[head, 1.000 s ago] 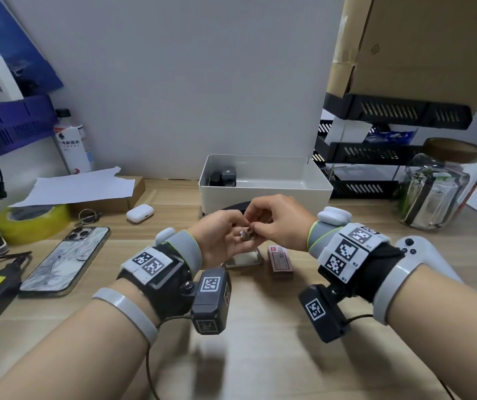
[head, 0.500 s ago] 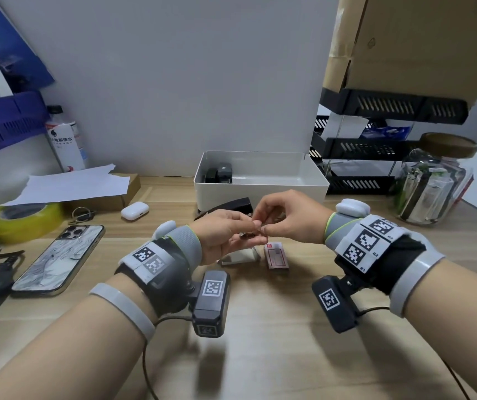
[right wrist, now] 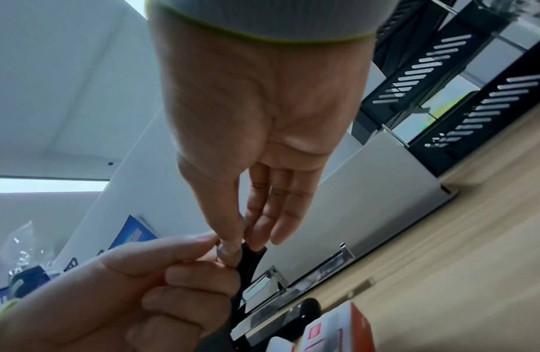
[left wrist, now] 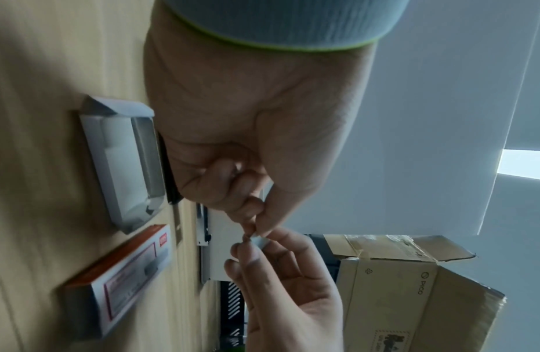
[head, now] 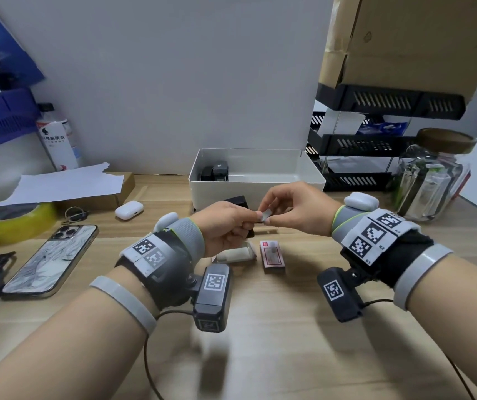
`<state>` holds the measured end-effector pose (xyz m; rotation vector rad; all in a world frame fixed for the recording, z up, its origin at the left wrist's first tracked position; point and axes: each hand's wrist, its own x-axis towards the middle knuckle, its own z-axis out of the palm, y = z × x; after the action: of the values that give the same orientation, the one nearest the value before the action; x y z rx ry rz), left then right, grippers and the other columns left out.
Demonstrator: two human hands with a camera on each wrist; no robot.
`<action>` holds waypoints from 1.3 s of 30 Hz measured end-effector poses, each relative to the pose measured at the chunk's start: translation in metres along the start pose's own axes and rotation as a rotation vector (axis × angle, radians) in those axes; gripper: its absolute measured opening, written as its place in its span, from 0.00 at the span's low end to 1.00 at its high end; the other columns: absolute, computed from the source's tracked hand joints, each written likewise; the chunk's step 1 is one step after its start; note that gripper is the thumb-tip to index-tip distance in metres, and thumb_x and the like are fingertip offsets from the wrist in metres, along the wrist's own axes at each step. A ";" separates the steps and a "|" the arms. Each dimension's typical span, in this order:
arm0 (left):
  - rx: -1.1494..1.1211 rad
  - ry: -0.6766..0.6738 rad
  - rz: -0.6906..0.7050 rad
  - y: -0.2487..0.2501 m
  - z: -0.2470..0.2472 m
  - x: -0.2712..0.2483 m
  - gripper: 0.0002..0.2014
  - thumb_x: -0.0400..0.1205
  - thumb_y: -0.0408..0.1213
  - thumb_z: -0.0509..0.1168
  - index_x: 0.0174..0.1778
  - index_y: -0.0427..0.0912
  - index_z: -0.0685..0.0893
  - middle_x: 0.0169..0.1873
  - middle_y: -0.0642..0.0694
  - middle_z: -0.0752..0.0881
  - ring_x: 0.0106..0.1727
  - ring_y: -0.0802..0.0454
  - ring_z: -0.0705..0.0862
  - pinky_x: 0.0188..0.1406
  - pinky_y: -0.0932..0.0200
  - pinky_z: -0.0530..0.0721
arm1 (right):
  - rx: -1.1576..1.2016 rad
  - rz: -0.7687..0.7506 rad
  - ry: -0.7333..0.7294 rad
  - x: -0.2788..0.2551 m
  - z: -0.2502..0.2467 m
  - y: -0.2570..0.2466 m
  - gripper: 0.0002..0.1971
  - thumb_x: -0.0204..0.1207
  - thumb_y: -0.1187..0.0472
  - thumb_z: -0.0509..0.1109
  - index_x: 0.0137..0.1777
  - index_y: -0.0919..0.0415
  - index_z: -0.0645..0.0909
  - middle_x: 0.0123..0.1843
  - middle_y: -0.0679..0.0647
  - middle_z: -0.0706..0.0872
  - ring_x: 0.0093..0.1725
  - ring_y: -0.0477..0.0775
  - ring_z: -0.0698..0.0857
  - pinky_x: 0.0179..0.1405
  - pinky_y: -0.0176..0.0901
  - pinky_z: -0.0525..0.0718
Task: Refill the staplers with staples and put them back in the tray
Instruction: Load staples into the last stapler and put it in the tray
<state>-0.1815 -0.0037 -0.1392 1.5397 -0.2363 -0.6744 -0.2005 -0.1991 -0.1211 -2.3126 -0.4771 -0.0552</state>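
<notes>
Both hands are raised over the desk and meet at a short silvery staple strip (head: 265, 216). My left hand (head: 253, 220) pinches its left end between thumb and curled fingers; my right hand (head: 266, 218) pinches the right end with thumb and forefinger, its other fingers straight. The same pinch shows in the left wrist view (left wrist: 258, 237). Behind the hands an open black stapler (head: 236, 202) lies on the desk, its metal magazine (right wrist: 292, 283) bare. The white tray (head: 260, 194) holds another black stapler (head: 215, 172). A red staple box (head: 272, 256) and its white inner tray (head: 236, 253) lie under the hands.
On the left are a phone (head: 51, 259), a yellow tape roll (head: 15, 222), a white earbud case (head: 129, 209), a sheet of paper on a flat box (head: 61, 187) and a bottle (head: 57, 145). Black shelves (head: 375, 145) and a glass jar (head: 430, 177) stand on the right.
Both hands have lifted a little from just above the staple box. The right hand has drawn slightly right, and the staple strip now shows between the fingertips.
</notes>
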 end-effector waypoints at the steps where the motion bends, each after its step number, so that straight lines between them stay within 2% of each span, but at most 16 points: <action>1: -0.022 0.005 -0.011 0.002 0.001 0.001 0.11 0.85 0.34 0.67 0.35 0.41 0.82 0.24 0.50 0.71 0.22 0.59 0.63 0.17 0.68 0.61 | -0.021 -0.015 0.023 0.001 -0.002 0.000 0.07 0.69 0.66 0.80 0.46 0.60 0.89 0.39 0.58 0.89 0.35 0.46 0.83 0.40 0.39 0.84; 4: -0.095 0.047 -0.039 0.007 0.001 0.005 0.06 0.85 0.37 0.67 0.48 0.38 0.85 0.24 0.51 0.73 0.24 0.59 0.63 0.17 0.68 0.60 | -0.064 -0.013 0.112 0.006 -0.007 0.010 0.06 0.69 0.59 0.82 0.43 0.57 0.89 0.41 0.54 0.91 0.40 0.48 0.88 0.45 0.38 0.87; 7: -0.084 0.078 -0.061 0.010 -0.002 0.006 0.11 0.86 0.39 0.65 0.56 0.34 0.85 0.26 0.50 0.74 0.26 0.58 0.63 0.17 0.68 0.60 | -0.163 0.089 0.200 0.016 -0.006 0.031 0.07 0.71 0.55 0.80 0.42 0.57 0.89 0.39 0.50 0.91 0.40 0.49 0.88 0.44 0.39 0.84; 11: -0.060 0.026 -0.050 0.014 -0.006 0.004 0.10 0.88 0.38 0.60 0.52 0.36 0.83 0.28 0.49 0.73 0.23 0.59 0.64 0.17 0.69 0.60 | -0.222 0.203 0.128 0.027 0.004 0.051 0.06 0.72 0.54 0.79 0.41 0.56 0.89 0.37 0.50 0.91 0.40 0.51 0.89 0.46 0.44 0.85; 15: -0.079 0.001 -0.043 0.016 -0.010 0.005 0.12 0.90 0.37 0.55 0.47 0.37 0.82 0.28 0.47 0.74 0.22 0.59 0.65 0.15 0.69 0.61 | -0.222 0.233 0.069 0.034 0.011 0.057 0.04 0.70 0.54 0.80 0.40 0.53 0.90 0.36 0.48 0.91 0.38 0.49 0.87 0.46 0.44 0.86; 21: -0.086 0.000 -0.039 0.016 -0.010 0.010 0.14 0.90 0.38 0.55 0.46 0.36 0.82 0.28 0.47 0.74 0.21 0.59 0.65 0.15 0.69 0.60 | -0.229 0.234 0.050 0.034 0.013 0.058 0.03 0.70 0.55 0.81 0.41 0.51 0.91 0.34 0.45 0.89 0.36 0.45 0.86 0.41 0.39 0.84; 24: -0.108 0.000 -0.053 0.016 -0.009 0.011 0.14 0.90 0.39 0.55 0.46 0.36 0.82 0.28 0.47 0.74 0.21 0.59 0.67 0.15 0.70 0.61 | -0.223 0.228 0.045 0.034 0.011 0.060 0.04 0.69 0.54 0.81 0.41 0.51 0.92 0.34 0.45 0.90 0.35 0.44 0.86 0.42 0.39 0.85; 30: -0.243 0.020 -0.052 0.019 -0.005 0.010 0.17 0.90 0.45 0.57 0.47 0.35 0.82 0.31 0.44 0.80 0.26 0.56 0.76 0.17 0.70 0.69 | -0.303 0.235 0.015 0.034 0.006 0.058 0.06 0.68 0.54 0.81 0.45 0.51 0.92 0.38 0.45 0.91 0.41 0.45 0.88 0.45 0.37 0.83; 32: -0.322 0.017 -0.043 0.022 0.000 0.007 0.19 0.89 0.48 0.57 0.48 0.34 0.81 0.33 0.42 0.83 0.30 0.53 0.83 0.22 0.69 0.80 | -0.234 0.188 0.080 0.033 0.001 0.049 0.06 0.70 0.59 0.79 0.47 0.52 0.91 0.41 0.47 0.92 0.41 0.45 0.88 0.46 0.38 0.82; 34: -0.404 0.008 -0.032 0.025 0.004 0.006 0.23 0.89 0.51 0.56 0.53 0.31 0.81 0.38 0.37 0.88 0.37 0.48 0.90 0.36 0.64 0.90 | -0.111 0.097 0.238 0.029 -0.007 0.033 0.05 0.73 0.62 0.75 0.47 0.53 0.90 0.41 0.50 0.92 0.40 0.46 0.86 0.47 0.39 0.83; 36: -0.510 -0.019 -0.018 0.029 0.006 0.006 0.28 0.89 0.53 0.56 0.61 0.26 0.79 0.48 0.29 0.89 0.48 0.40 0.93 0.50 0.57 0.92 | -0.008 -0.012 0.338 0.023 -0.014 0.012 0.05 0.75 0.65 0.74 0.46 0.55 0.89 0.41 0.55 0.91 0.39 0.47 0.85 0.47 0.43 0.83; 38: -0.581 -0.067 -0.006 0.031 0.009 0.005 0.33 0.89 0.55 0.54 0.70 0.22 0.75 0.58 0.27 0.87 0.58 0.36 0.90 0.60 0.52 0.89 | -0.018 -0.086 0.285 0.014 -0.017 -0.007 0.04 0.75 0.63 0.75 0.47 0.56 0.89 0.41 0.56 0.90 0.39 0.50 0.86 0.45 0.42 0.84; 39: -0.600 -0.088 0.001 0.032 0.010 0.005 0.35 0.89 0.56 0.53 0.72 0.22 0.74 0.58 0.30 0.87 0.58 0.38 0.89 0.61 0.51 0.88 | -0.068 -0.098 0.228 0.011 -0.016 -0.013 0.05 0.74 0.62 0.76 0.48 0.54 0.89 0.41 0.54 0.89 0.41 0.50 0.86 0.45 0.41 0.84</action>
<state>-0.1755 -0.0181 -0.1096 0.9372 -0.0858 -0.7319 -0.1934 -0.1981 -0.0985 -2.3119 -0.4768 -0.3836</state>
